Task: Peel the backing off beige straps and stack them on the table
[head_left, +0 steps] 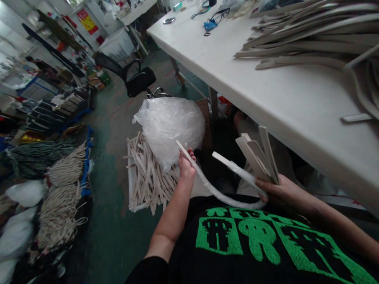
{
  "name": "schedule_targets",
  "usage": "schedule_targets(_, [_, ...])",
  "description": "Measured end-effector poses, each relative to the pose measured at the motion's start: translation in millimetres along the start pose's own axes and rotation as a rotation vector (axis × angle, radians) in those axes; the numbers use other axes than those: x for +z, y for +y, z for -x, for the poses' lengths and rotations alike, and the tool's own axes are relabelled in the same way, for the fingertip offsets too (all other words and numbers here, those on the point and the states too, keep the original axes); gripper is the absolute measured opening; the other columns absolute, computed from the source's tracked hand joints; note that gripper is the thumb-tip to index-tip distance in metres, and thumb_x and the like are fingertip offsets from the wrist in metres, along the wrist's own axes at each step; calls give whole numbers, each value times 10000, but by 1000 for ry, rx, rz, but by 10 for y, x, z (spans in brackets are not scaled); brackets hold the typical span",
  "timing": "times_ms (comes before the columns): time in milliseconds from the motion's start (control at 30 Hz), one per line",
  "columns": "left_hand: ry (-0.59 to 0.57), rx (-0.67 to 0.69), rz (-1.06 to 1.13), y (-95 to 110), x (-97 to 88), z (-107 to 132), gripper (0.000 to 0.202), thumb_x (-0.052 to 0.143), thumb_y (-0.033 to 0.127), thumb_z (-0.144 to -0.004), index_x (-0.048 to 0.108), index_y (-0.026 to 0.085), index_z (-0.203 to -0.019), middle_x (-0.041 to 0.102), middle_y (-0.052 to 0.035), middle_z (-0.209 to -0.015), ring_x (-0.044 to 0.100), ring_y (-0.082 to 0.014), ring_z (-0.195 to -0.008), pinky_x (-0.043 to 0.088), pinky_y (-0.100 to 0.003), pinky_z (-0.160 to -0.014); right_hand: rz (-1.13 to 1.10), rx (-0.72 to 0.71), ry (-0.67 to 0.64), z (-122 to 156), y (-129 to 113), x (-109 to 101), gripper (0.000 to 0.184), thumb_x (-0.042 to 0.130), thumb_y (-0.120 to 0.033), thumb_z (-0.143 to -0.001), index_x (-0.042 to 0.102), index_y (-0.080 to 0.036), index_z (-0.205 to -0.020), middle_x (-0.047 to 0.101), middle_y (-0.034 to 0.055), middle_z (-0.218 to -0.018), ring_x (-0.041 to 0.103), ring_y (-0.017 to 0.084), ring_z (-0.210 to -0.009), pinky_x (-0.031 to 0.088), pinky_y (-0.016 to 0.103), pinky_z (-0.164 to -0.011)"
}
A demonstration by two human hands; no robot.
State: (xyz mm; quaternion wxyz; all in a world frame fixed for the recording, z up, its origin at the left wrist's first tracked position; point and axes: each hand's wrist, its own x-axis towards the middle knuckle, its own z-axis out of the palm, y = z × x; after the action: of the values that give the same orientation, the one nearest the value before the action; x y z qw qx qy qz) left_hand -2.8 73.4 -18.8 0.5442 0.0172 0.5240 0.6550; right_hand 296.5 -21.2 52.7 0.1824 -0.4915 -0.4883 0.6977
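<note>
- Left hand [187,163], near centre: grips a curved pale strip [219,195].
- Right hand [278,188], four o'clock: clutches a strip bundle [254,153].
- Strip pile [307,40], two o'clock: lies on the white table [208,61].

Dim o/all, glare upper L, shadow under table [230,68], L edge blurred

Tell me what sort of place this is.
Probably a factory workshop: strips piled on a long table, a crate holding more strips, and bundles heaped at the picture's left.
</note>
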Motion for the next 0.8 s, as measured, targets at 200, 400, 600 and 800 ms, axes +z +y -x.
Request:
schedule_targets(200, [-385, 49, -202, -475, 43, 432, 678, 420, 778, -853, 616, 183, -1110, 695, -89, -948, 666, -172, -826, 534, -275, -722, -187, -48, 41, -374, -112, 287, 591, 719, -747, -655, 546, -183, -609, 429, -27, -447, 254, 67, -386, 154, 224, -373])
schedule_targets(400, [-690, 76, -755, -649, -275, 565, 902, 951, 387, -460, 584, 176, -1256, 700, -54, -982, 622, -144, -721, 512, -272, -693, -295, -54, 16, -364, 46, 299, 565, 720, -708, -695, 586, -165, -612, 363, -56, -410, 254, 66, -382, 174, 210, -383])
schedule_targets(600, [-761, 176, -967, -575, -283, 704, 522, 620, 645, -812, 710, 156, -971, 707, -60, -813, 602, -146, -663, 509, -290, -681, -330, -90, 88, -385, 107, 240, 593, 708, -730, -711, 602, -157, -599, 326, -64, -397, 246, 64, -372, 159, 218, -374])
schedule_targets(800, [-610, 14, -517, -483, 117, 850, 664, 395, 718, -898, 696, 137, -1003, 737, -135, -991, 702, -219, -851, 557, -315, -706, -280, -160, 141, -496, 6, 248, 566, 758, -694, -670, 642, -141, -703, 476, -22, -438, 308, 68, -360, 195, 221, -369])
